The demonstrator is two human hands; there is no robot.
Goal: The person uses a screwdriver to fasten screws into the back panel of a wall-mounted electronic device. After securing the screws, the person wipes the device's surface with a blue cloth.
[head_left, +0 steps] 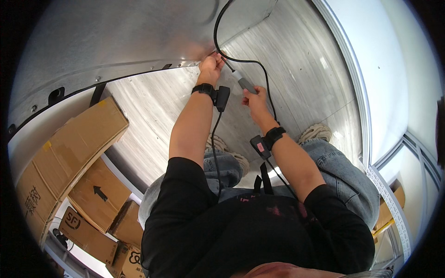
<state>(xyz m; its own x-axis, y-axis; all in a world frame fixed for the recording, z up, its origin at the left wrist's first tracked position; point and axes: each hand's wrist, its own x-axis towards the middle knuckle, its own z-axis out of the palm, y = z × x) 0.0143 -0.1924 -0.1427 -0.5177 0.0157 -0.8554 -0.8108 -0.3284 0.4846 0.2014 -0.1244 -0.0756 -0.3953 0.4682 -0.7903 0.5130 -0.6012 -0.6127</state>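
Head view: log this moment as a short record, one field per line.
Right grip: closed on the gray handle of a screwdriver
Left grip: at the edge of the silver panel, near the screwdriver's tip; anything held is hidden
Black cable: loops near the screwdriver's shaft
Wrist devices: black, one strapped at each wrist
Cardboard boxes: stacked at picture left
Floor: pale, wood-look planks

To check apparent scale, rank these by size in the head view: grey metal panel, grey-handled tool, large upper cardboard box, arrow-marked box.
1. Grey metal panel
2. Large upper cardboard box
3. Arrow-marked box, partly hidden
4. Grey-handled tool
Apparent size only.
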